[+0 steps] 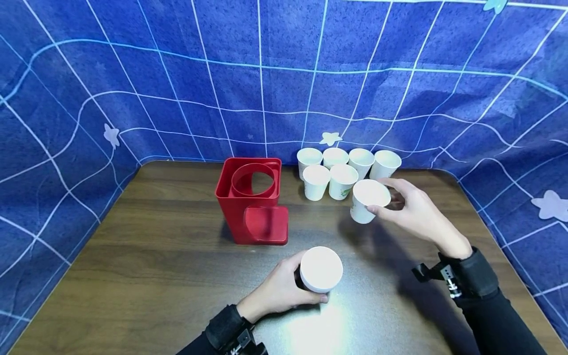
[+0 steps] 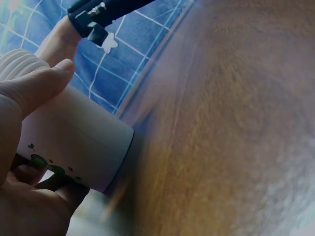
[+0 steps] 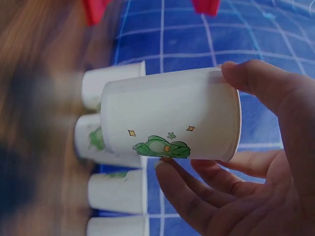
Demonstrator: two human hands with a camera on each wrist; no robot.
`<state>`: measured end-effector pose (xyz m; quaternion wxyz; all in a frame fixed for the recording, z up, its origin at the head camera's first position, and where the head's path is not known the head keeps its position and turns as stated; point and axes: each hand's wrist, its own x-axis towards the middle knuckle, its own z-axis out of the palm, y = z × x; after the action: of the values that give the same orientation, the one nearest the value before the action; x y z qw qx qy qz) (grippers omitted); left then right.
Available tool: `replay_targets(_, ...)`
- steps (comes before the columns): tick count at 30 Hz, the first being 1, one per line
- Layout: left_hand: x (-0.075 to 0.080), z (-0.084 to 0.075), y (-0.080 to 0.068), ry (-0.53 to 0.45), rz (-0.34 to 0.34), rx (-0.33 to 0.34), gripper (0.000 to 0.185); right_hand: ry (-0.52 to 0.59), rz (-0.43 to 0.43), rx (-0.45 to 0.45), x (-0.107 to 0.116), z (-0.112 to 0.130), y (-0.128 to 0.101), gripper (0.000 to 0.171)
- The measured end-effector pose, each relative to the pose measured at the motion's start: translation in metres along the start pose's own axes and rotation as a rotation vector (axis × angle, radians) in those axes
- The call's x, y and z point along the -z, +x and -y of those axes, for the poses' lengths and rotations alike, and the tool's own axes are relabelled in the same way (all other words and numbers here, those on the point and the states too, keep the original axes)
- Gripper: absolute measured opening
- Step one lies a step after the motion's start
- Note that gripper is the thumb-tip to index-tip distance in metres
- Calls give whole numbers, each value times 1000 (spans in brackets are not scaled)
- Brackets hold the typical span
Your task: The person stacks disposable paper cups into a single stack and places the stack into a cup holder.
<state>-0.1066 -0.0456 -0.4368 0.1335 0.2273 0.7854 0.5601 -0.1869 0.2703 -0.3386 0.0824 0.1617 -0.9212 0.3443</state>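
My right hand (image 1: 410,209) grips a white paper cup (image 1: 368,199) with a green print (image 3: 170,132), lifted just off the table in front of a cluster of several white cups (image 1: 341,170). My left hand (image 1: 284,288) holds another white paper cup (image 1: 320,269) standing on the table near the front middle; its thumb (image 2: 37,86) and fingers wrap the cup's side (image 2: 78,142). A red plastic cup holder (image 1: 253,199) stands left of the cups, its round opening facing up.
The brown wooden table (image 1: 155,256) is enclosed by a blue grid-patterned cloth (image 1: 177,74) at the back and sides. The cup cluster stands near the table's far edge.
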Motion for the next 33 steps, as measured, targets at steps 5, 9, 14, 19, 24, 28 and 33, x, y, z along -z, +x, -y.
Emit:
replay_targets(5, 0, 1, 1, -7, 11, -4, 83, 52, 19, 73, 2, 17, -7, 57)
replay_targets(9, -1, 1, 1, -7, 12, 1, 84, 79, 30, 175, 4, 31, -12, 58)
replay_targets(14, -1, 2, 1, 11, 10, 8, 84, 94, 42, 260, 6, 46, -18, 64)
replay_targets(19, -1, 2, 1, 16, 10, -2, 83, 141, 76, 303, 7, 60, -25, 68)
replay_targets(24, 0, 2, 1, -5, 19, -14, 84, 167, 101, 336, 9, 72, -32, 71)
replay_targets(28, 0, 3, 1, -8, 22, -15, 84, 166, 115, 372, 9, 80, -35, 74)
replay_targets(33, -2, 7, 0, 74, 11, -10, 80, 188, 168, 413, 6, 89, -36, 73)
